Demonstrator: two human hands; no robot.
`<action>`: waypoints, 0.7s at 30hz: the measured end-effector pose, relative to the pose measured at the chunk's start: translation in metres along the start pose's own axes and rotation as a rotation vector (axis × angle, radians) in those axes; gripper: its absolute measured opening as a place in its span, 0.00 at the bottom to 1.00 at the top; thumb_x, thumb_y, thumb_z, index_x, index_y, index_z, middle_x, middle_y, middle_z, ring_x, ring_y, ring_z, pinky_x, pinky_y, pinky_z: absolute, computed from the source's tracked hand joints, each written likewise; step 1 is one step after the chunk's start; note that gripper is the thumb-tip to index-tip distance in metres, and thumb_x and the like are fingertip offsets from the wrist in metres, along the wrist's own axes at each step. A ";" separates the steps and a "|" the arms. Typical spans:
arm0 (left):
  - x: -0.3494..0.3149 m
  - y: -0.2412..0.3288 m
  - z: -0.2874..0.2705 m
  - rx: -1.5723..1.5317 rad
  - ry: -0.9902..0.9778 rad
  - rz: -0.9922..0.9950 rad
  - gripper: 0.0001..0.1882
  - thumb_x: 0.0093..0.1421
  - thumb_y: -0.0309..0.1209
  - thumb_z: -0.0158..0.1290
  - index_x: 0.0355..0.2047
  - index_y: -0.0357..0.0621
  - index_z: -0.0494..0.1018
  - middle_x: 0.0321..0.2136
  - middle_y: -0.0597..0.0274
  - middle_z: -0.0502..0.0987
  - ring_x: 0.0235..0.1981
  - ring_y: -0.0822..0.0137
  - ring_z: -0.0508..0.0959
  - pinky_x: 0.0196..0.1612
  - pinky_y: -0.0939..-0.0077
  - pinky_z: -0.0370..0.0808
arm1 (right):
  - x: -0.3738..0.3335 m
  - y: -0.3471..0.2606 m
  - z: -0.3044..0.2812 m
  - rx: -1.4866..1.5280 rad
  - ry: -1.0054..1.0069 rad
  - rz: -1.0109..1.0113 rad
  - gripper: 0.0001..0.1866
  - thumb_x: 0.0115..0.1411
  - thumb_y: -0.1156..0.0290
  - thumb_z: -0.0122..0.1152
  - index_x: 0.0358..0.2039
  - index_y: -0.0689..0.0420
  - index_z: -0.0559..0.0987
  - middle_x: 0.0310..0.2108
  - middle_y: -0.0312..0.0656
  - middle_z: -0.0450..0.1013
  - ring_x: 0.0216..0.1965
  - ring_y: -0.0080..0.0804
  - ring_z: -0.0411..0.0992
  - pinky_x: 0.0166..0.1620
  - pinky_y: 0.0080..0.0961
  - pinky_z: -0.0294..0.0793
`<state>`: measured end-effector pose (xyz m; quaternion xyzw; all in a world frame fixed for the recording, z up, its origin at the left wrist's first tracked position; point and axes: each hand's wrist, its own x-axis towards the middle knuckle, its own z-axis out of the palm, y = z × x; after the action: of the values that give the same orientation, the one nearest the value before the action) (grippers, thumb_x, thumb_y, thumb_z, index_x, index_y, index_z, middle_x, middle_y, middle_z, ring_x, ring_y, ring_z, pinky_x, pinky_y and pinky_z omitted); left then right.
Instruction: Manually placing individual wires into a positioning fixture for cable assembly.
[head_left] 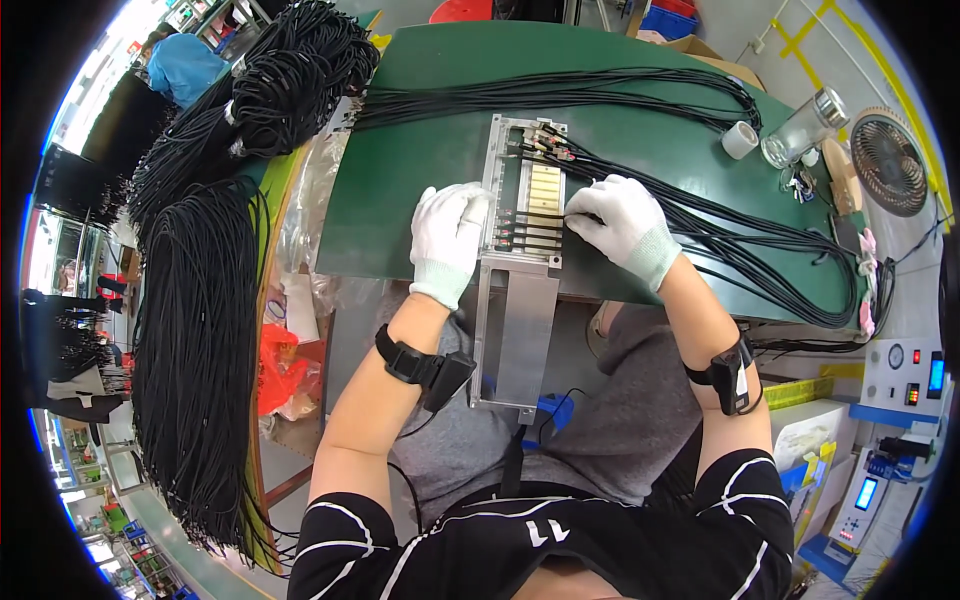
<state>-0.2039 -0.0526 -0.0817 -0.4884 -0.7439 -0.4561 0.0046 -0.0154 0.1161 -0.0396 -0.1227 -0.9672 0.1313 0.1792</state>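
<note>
My left hand (447, 232), in a white glove, is at the left edge of a metal fixture (491, 172). Its fingers are curled together, and whatever they may hold is hidden. On the fixture's other side my right hand (625, 222), also gloved, pinches a thin black cable (540, 216) lying across the slots. Several short black cable ends sit side by side in the fixture's lower part, near a row of pale yellow blocks (545, 186). At the fixture's top, cable ends with metal connectors (548, 142) lie bunched. Their black cables (700, 220) trail off to the right.
A green table (430, 70) bears another long cable bundle (560, 88) at the back. A glass jar (805, 128), a white roll (740, 140) and a fan (888, 162) are at the right. Thick black cable bundles (195, 350) hang at the left.
</note>
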 end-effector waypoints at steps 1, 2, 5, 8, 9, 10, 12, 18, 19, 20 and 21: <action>0.001 0.004 0.000 0.012 -0.045 0.006 0.10 0.62 0.41 0.55 0.36 0.54 0.83 0.45 0.53 0.79 0.51 0.50 0.74 0.64 0.55 0.62 | 0.001 -0.001 0.001 -0.006 0.001 -0.004 0.05 0.54 0.65 0.65 0.30 0.51 0.81 0.25 0.38 0.75 0.34 0.41 0.72 0.39 0.38 0.72; 0.001 0.007 0.000 0.024 -0.090 0.013 0.11 0.61 0.43 0.56 0.37 0.57 0.84 0.49 0.52 0.78 0.54 0.49 0.73 0.66 0.54 0.60 | 0.001 -0.002 0.002 -0.012 0.003 -0.007 0.05 0.54 0.65 0.65 0.30 0.51 0.81 0.25 0.38 0.75 0.34 0.41 0.72 0.40 0.38 0.72; -0.006 0.023 0.008 0.235 -0.106 0.194 0.11 0.60 0.45 0.57 0.39 0.63 0.84 0.55 0.51 0.74 0.59 0.47 0.68 0.68 0.51 0.56 | 0.003 -0.001 0.007 -0.017 0.002 -0.004 0.06 0.54 0.64 0.66 0.30 0.51 0.82 0.26 0.39 0.76 0.35 0.42 0.72 0.41 0.38 0.72; -0.005 0.025 0.009 0.349 -0.157 0.269 0.13 0.58 0.48 0.58 0.41 0.67 0.85 0.61 0.50 0.69 0.63 0.44 0.63 0.69 0.48 0.52 | 0.009 0.007 0.004 -0.083 0.145 0.022 0.07 0.53 0.64 0.67 0.31 0.51 0.82 0.27 0.39 0.76 0.35 0.42 0.73 0.42 0.38 0.72; -0.004 0.025 0.008 0.357 -0.199 0.250 0.14 0.58 0.49 0.58 0.42 0.68 0.84 0.62 0.49 0.67 0.64 0.43 0.61 0.70 0.47 0.50 | 0.014 0.011 0.001 -0.146 0.285 0.044 0.08 0.52 0.64 0.68 0.30 0.51 0.82 0.28 0.39 0.76 0.36 0.43 0.73 0.42 0.37 0.72; -0.004 0.025 0.007 0.365 -0.241 0.231 0.14 0.57 0.50 0.59 0.43 0.69 0.84 0.64 0.48 0.65 0.65 0.42 0.59 0.70 0.46 0.48 | 0.018 0.015 -0.002 -0.208 0.426 0.066 0.08 0.52 0.64 0.68 0.30 0.52 0.82 0.29 0.39 0.77 0.36 0.43 0.73 0.43 0.37 0.72; -0.004 0.021 0.012 0.337 -0.227 0.235 0.14 0.57 0.49 0.59 0.42 0.70 0.84 0.63 0.48 0.66 0.65 0.43 0.60 0.70 0.47 0.48 | 0.019 0.033 0.001 -0.212 0.342 0.146 0.09 0.51 0.64 0.69 0.30 0.52 0.82 0.30 0.39 0.77 0.37 0.43 0.73 0.43 0.37 0.72; -0.004 0.010 0.018 0.212 -0.134 0.227 0.11 0.56 0.45 0.61 0.38 0.62 0.85 0.57 0.52 0.73 0.61 0.47 0.66 0.67 0.51 0.56 | 0.016 0.043 -0.001 -0.184 0.309 0.192 0.10 0.48 0.66 0.71 0.31 0.52 0.82 0.32 0.38 0.78 0.39 0.44 0.73 0.44 0.37 0.72; -0.004 0.009 0.017 0.217 -0.132 0.221 0.11 0.56 0.45 0.61 0.38 0.62 0.85 0.57 0.52 0.73 0.61 0.47 0.66 0.67 0.51 0.56 | 0.017 0.037 -0.003 -0.178 0.306 0.186 0.10 0.48 0.66 0.71 0.31 0.52 0.82 0.32 0.38 0.78 0.39 0.44 0.73 0.44 0.37 0.72; -0.003 0.009 0.017 0.150 -0.042 0.192 0.10 0.56 0.43 0.62 0.36 0.58 0.84 0.55 0.53 0.75 0.60 0.48 0.68 0.66 0.52 0.59 | 0.017 0.028 -0.004 -0.137 0.308 0.102 0.09 0.49 0.66 0.71 0.31 0.52 0.82 0.32 0.38 0.78 0.38 0.44 0.73 0.43 0.37 0.72; -0.001 0.009 0.019 0.076 0.045 0.168 0.08 0.56 0.41 0.62 0.33 0.55 0.83 0.53 0.55 0.76 0.58 0.49 0.69 0.64 0.54 0.62 | 0.016 0.020 -0.005 -0.102 0.310 0.023 0.09 0.49 0.66 0.71 0.31 0.52 0.82 0.32 0.38 0.78 0.38 0.44 0.73 0.43 0.38 0.72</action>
<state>-0.1888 -0.0398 -0.0873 -0.5381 -0.7169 -0.4364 0.0782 -0.0242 0.1403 -0.0357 -0.1616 -0.9320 0.0638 0.3182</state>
